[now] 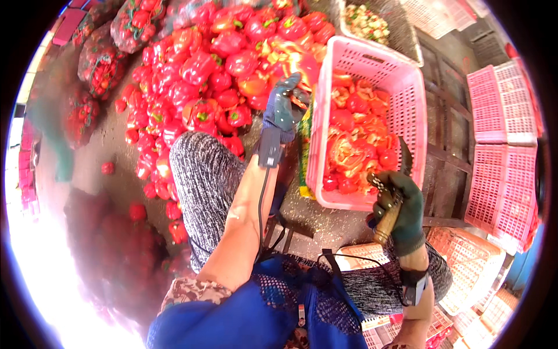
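While my right hand, in a dark green glove, was closed around the wooden handle of a knife, its dark blade pointed away from me, apparently to keep the edge clear of my legs. Left hand, gloved in blue-grey: fingers bent at a reddish piece; whether they gripped it, I could not tell. Pink crate, one: just right of my left hand, seemingly set within reach of both. Contents: opened red peppers, loosely heaped. Whole red peppers: piled left of the crate, probably for nearness to my left hand. Mesh sacks, filled: beyond the pile, far left.
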The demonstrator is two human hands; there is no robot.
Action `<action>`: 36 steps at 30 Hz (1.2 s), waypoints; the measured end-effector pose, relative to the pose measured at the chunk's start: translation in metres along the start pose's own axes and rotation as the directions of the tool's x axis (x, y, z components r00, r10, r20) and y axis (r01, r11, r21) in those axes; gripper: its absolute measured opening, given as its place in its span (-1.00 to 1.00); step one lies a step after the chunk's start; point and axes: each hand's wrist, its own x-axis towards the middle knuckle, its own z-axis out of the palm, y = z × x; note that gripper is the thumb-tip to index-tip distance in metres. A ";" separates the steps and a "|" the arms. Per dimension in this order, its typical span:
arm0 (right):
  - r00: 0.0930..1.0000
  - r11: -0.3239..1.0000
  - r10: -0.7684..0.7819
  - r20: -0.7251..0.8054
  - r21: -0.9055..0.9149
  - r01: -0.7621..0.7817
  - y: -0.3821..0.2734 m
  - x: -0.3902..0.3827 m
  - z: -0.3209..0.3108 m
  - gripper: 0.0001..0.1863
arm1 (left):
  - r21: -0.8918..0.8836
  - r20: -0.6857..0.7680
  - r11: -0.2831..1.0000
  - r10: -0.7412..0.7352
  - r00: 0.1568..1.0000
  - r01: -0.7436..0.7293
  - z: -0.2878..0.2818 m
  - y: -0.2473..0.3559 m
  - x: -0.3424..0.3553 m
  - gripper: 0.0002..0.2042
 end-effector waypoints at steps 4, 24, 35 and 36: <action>0.994 0.997 -0.060 0.091 -0.039 0.064 -0.024 -0.007 0.032 -0.66 | 0.691 0.134 0.668 0.257 0.957 -0.276 0.139 -0.007 -0.048 -0.71; 0.883 0.926 -0.362 0.300 0.227 0.303 -0.064 0.003 -0.006 -0.69 | 0.629 0.777 0.045 0.007 0.630 -0.776 0.183 -0.091 -0.091 -0.28; 0.846 0.838 -0.531 0.057 0.182 0.514 -0.061 0.038 0.014 -0.71 | 0.288 0.211 0.850 -0.505 0.837 0.441 0.143 -0.059 -0.074 -0.62; 0.840 0.832 -0.542 0.035 0.167 0.529 -0.058 0.033 0.024 -0.69 | 0.285 0.224 0.855 -0.499 0.837 0.433 0.140 -0.063 -0.077 -0.62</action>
